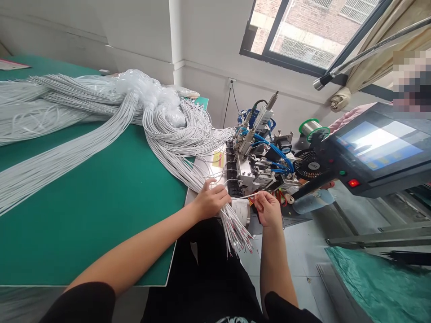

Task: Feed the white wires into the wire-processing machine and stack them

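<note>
A thick bundle of thin white cables [175,168] runs down from the green table toward my lap, its loose ends [239,233] showing pink or red tips. My left hand [213,201] lies across the bundle near those ends, its fingers curled over the cables. Between thumb and fingertips, my right hand [268,208] pinches the end of a single white cable [245,197], which stretches over from beside my left hand. Just beyond both hands stands a bench machine [247,166] with metal cylinders and blue air tubes. Several white cables lead into its near side.
More cable bundles, partly in clear plastic [134,83], lie on the green table [111,193]. On the right, a control screen [380,141] hangs beside a small black fan [311,165] and a wire spool [314,130]. Behind the screen, another person's pink sleeve [348,117] shows.
</note>
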`<state>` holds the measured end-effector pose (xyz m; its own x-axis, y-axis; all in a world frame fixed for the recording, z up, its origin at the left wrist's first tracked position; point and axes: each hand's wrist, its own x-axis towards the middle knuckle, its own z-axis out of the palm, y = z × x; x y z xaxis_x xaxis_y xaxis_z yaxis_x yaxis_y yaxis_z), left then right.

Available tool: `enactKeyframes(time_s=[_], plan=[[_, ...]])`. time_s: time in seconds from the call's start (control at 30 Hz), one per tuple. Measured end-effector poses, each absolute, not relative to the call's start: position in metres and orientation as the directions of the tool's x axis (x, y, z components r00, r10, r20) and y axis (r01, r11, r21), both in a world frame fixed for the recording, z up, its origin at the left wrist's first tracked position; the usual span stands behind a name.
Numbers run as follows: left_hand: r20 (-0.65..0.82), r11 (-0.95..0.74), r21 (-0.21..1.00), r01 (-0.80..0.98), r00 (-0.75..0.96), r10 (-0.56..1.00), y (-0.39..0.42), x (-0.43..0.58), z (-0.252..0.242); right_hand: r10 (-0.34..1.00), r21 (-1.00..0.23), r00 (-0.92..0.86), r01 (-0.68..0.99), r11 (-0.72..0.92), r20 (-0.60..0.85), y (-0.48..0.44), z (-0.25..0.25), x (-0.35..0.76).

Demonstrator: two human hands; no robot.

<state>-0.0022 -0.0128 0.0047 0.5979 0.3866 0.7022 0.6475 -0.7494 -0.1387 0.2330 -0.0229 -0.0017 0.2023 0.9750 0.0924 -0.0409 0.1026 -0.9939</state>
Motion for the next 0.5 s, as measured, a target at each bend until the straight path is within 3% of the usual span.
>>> enactKeyframes(time_s=[0.13,0.33,0.5], plan=[[0.700,-0.689,-0.112,0.716,0.549,0.457,-0.014,-0.001,0.005,0.978,-0.996,0.193,-0.006,0.085,0.083,-0.014,-0.010,0.230],[0.677,-0.708,-0.045,0.705,0.543,0.498,-0.011,-0.002,0.005,0.978,-0.899,0.096,0.418,0.131,0.188,-0.009,-0.011,0.235],[0.668,-0.793,-0.084,0.603,0.625,0.405,-0.008,-0.006,0.005,0.975,-0.812,0.020,0.558,0.172,0.220,-0.006,-0.009,0.235]])
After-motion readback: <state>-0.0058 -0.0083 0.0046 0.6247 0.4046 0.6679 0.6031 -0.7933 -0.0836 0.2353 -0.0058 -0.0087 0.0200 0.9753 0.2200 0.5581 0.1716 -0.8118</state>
